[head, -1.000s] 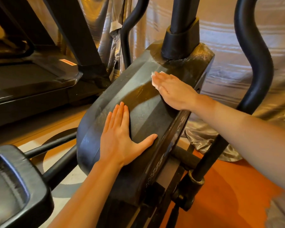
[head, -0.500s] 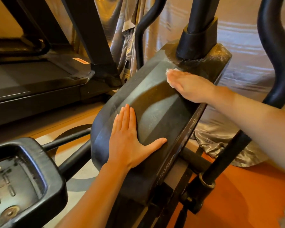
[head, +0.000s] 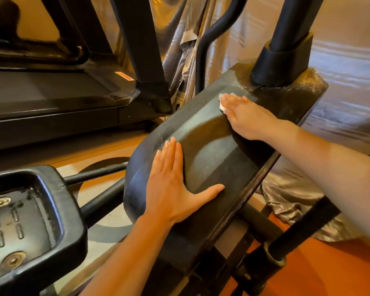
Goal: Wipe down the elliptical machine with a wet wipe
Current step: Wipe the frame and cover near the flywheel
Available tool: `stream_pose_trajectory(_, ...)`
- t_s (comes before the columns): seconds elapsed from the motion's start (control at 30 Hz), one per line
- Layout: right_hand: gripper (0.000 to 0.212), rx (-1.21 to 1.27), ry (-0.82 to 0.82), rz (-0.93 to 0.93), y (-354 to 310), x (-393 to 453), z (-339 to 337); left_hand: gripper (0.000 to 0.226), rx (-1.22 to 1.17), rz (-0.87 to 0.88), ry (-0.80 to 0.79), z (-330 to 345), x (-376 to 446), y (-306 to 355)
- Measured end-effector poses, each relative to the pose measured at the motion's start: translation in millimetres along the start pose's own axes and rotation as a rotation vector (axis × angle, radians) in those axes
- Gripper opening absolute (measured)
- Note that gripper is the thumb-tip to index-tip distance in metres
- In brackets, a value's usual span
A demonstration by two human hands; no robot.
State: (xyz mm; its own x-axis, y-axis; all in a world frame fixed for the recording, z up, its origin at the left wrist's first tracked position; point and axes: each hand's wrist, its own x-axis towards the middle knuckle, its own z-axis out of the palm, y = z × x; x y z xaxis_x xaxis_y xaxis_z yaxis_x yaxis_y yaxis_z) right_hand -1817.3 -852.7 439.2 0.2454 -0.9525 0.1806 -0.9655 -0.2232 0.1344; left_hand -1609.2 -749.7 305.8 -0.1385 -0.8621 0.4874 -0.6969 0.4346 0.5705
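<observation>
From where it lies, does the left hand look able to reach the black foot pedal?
Probably yes: the left hand lies flat on the black flywheel housing, holding nothing, and the black foot pedal sits close beside it, nothing between.

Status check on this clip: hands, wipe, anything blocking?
Right hand flat, pressing wet wipe on elliptical housing. Left hand flat, bracing lower down. Upright post just ahead of wipe.

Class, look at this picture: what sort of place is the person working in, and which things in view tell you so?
Probably a home gym or small exercise room. The elliptical machine's black housing and foot pedal fill the foreground, a treadmill stands beside it, and a shiny draped curtain hangs behind.
</observation>
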Motion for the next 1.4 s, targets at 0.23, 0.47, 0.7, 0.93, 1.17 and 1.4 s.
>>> stream_pose_trajectory(0.23,0.050,0.015,-0.003,-0.200,-12.8,-15.3,0.4,0.125,-0.010,-0.012,0.031,1.5,0.8,-0.5)
stream_pose_trajectory(0.47,0.051,0.002,-0.169,-0.468,-69.2,-7.9,5.3,0.100,-0.016,-0.046,0.101,3.9,-0.5,-1.6)
stream_pose_trajectory(0.7,0.044,-0.086,-0.065,-0.059,-32.4,53.9,-7.4,0.101,0.013,-0.236,0.168,9.5,-4.9,0.7)
stream_pose_trajectory(0.93,0.046,0.021,-0.124,-0.355,-81.2,37.2,15.5,0.100,0.015,-0.233,0.105,5.9,-3.0,-1.8)
stream_pose_trajectory(1.17,0.046,0.029,-0.333,-0.524,-52.6,33.9,-12.1,0.098,0.002,-0.238,0.070,3.8,-3.3,-1.5)
stream_pose_trajectory(1.4,0.037,-0.102,-0.127,-0.144,-80.9,59.6,9.5,0.096,0.010,-0.249,0.058,2.0,-5.6,-0.1)
